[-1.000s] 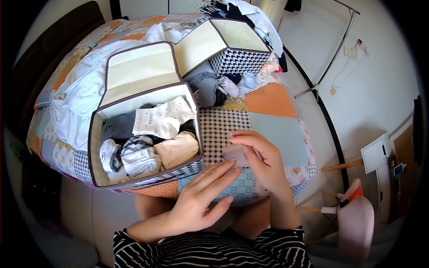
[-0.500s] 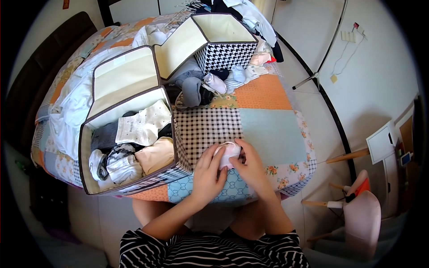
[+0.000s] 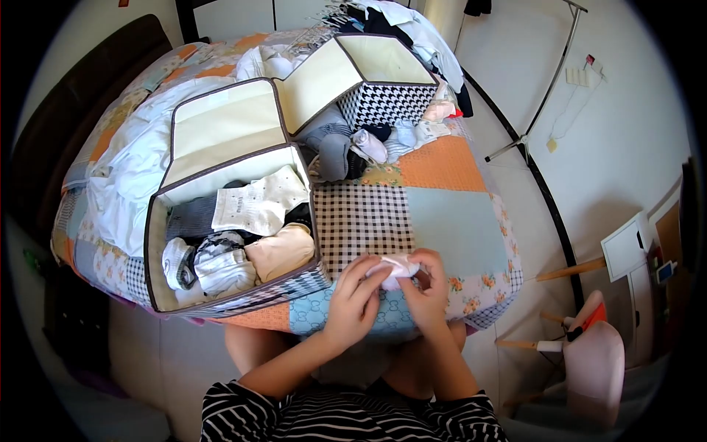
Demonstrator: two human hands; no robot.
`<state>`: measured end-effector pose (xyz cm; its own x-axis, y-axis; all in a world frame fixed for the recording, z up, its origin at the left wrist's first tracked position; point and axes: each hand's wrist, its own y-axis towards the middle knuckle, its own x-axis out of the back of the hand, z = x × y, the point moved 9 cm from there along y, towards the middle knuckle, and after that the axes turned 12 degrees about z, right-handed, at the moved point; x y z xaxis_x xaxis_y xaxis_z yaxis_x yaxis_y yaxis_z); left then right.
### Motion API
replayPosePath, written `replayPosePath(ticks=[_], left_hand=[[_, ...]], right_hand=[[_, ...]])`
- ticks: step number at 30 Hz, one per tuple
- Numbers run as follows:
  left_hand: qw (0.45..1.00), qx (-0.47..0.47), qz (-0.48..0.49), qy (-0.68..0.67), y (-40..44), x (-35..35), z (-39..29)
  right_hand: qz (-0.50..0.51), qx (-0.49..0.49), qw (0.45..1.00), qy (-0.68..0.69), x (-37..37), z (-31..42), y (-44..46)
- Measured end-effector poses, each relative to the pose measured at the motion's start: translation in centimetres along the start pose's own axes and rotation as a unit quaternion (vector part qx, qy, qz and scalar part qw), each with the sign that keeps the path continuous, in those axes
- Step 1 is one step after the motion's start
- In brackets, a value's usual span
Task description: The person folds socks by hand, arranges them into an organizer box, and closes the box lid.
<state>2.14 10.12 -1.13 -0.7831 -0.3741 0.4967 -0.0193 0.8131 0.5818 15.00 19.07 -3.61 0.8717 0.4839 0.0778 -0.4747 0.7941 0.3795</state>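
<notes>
Both the left hand (image 3: 352,303) and the right hand (image 3: 429,289) were clamped on a small pink cloth (image 3: 398,269), with the fingers of each curled and the thumbs pressed in from the person's side. The pink cloth lay between the two hands, at their fingertips, above the near edge of the patchwork bedspread (image 3: 456,221); whether it touched the bedspread could not be told. The left hand was near the corner of an open checked box (image 3: 298,286), apart from it. Inside that box were a pair of white socks (image 3: 254,205), a dark grey sock (image 3: 193,218), a beige cloth (image 3: 282,252) and a white-and-black bundle (image 3: 223,267), the beige cloth being on the side nearest the hands. The box's cream lid (image 3: 227,121) was folded back, away from the person. Beyond the hands, a pile of socks (image 3: 335,156) lay beside a second open box (image 3: 387,103), and a white sheet (image 3: 121,188) was spread over the bed past the first box. Striped sleeves (image 3: 237,411) covered the person's upper arms, and a pale chair (image 3: 595,368) was on the floor, well apart from the right hand.
</notes>
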Motion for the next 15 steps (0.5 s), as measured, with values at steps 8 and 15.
replayPosePath(ticks=[8, 15], left_hand=[[0.992, -0.126, -0.006, 0.029, -1.6, 11.1, -8.8], [0.99, -0.031, -0.003, 0.137, 1.2, 20.8, -7.4]], right_hand=[[0.161, 0.148, 0.973, 0.066, -5.2, 10.9, 1.8], [0.285, 0.077, 0.955, -0.022, -14.4, 15.9, 9.4]])
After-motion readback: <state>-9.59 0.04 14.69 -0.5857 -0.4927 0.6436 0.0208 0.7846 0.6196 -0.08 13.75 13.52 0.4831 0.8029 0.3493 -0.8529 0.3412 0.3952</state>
